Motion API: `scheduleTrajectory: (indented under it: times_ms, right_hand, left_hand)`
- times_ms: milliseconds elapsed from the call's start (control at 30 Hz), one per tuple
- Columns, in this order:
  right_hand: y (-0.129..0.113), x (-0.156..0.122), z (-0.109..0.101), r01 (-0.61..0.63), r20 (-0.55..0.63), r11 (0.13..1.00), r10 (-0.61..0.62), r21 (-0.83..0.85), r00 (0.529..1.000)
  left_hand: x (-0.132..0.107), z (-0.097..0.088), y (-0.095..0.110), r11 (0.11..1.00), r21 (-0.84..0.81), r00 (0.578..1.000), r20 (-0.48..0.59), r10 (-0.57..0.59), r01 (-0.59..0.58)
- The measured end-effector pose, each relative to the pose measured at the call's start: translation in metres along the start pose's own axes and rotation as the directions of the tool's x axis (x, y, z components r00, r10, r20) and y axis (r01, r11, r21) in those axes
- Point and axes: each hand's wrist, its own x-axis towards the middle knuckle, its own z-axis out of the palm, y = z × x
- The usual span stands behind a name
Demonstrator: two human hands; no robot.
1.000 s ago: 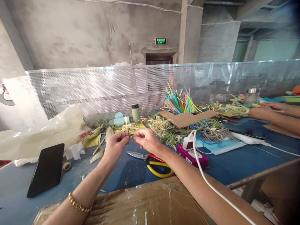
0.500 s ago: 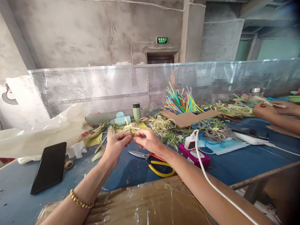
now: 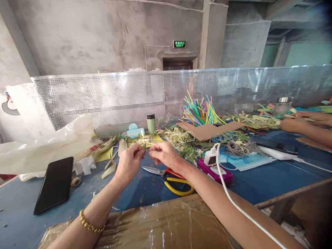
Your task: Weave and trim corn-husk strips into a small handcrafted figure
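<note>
Over the middle of the blue table, my left hand (image 3: pixel 131 159) is closed in a pinch, the thumb pressed to the fingers. A small gap separates it from my right hand (image 3: pixel 166 154), whose fingertips are also pinched together. Whatever lies between the fingertips is too thin and small to name. Just below my right hand lies a pair of scissors (image 3: pixel 169 178) with red and yellow handles, the blades pointing left. Beyond both hands are pale dried plant strips (image 3: pixel 145 140) and a tangle of green and cream strands (image 3: pixel 181 140).
A black phone (image 3: pixel 54 185) lies left, near clear plastic sheeting (image 3: pixel 52 145). A green bottle (image 3: pixel 151 124) and colourful pipe cleaners (image 3: pixel 198 112) stand behind. At right are a purple box (image 3: pixel 215 173), a white cable (image 3: pixel 225 192) and a co-worker's hands (image 3: pixel 308 119). Cardboard (image 3: pixel 160 226) lies in front.
My hands have drawn slightly apart, and the green strand seen between them earlier no longer shows clearly. The co-worker's hands at the right have lowered toward the table.
</note>
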Motion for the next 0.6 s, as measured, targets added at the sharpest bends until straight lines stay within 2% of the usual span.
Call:
scheduleTrajectory:
  times_ms: [200,400,600]
  right_hand:
    - [-0.0008,-0.001,-0.0021,-0.017,0.036,0.998,0.014,0.064,0.999]
    - [0.0022,0.0007,0.0001,0.009,-0.013,1.0,-0.009,-0.009,1.0]
    - [0.0065,0.0016,0.0012,-0.037,-0.007,0.999,0.037,-0.026,0.999]
  left_hand:
    - [0.0009,-0.0068,0.0037,0.999,0.036,0.998,0.061,0.034,-0.036]
    - [0.0,-0.0083,0.0024,0.998,-0.011,0.989,0.131,0.066,-0.065]
    - [-0.0003,-0.0042,0.0009,0.991,-0.111,0.988,0.145,-0.059,0.075]
